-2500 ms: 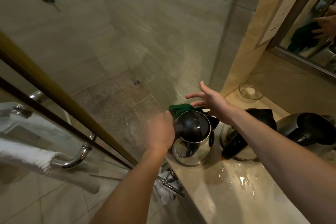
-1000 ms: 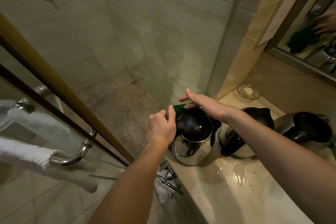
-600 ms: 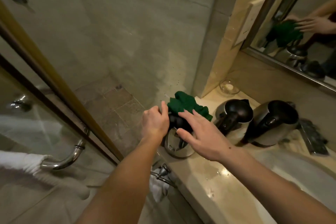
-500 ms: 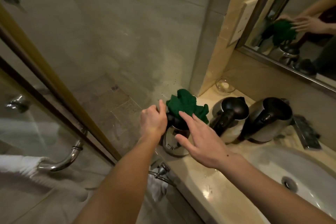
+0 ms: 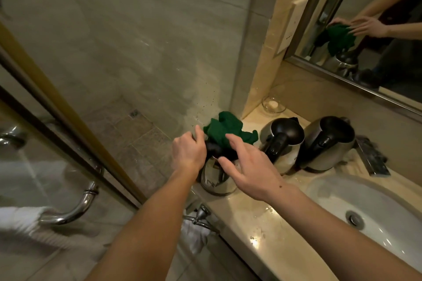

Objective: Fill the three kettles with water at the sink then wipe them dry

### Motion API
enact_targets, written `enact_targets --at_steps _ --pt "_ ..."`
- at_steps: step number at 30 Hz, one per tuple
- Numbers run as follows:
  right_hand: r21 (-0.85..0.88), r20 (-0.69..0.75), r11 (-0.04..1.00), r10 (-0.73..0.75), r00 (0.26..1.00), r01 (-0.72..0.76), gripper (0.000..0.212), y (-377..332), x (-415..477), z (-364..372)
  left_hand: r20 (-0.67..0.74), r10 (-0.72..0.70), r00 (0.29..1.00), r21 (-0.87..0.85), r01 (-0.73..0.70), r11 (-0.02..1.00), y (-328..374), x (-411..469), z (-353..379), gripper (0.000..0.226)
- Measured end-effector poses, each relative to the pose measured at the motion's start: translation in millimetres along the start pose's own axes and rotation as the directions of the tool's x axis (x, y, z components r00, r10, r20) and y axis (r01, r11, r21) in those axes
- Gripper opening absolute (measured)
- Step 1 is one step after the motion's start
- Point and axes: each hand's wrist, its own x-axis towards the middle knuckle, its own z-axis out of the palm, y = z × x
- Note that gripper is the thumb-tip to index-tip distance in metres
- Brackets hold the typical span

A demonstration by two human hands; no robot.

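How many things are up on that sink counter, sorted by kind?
Kettles: 3
Green cloth, lying on the left kettle: 1
Glass dish: 1
Dark flat item, too unclear to identify: 1
Total: 6
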Motion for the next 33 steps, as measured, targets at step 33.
enact_targets --at_steps 33 --pt "0.123 0.110 0.861 0.482 0.869 -0.493 0.051 75.0 -91.0 39.3 0.075 -0.077 0.994 -0.118 0.085 0.989 11.7 -17.9 -11.2 0.063"
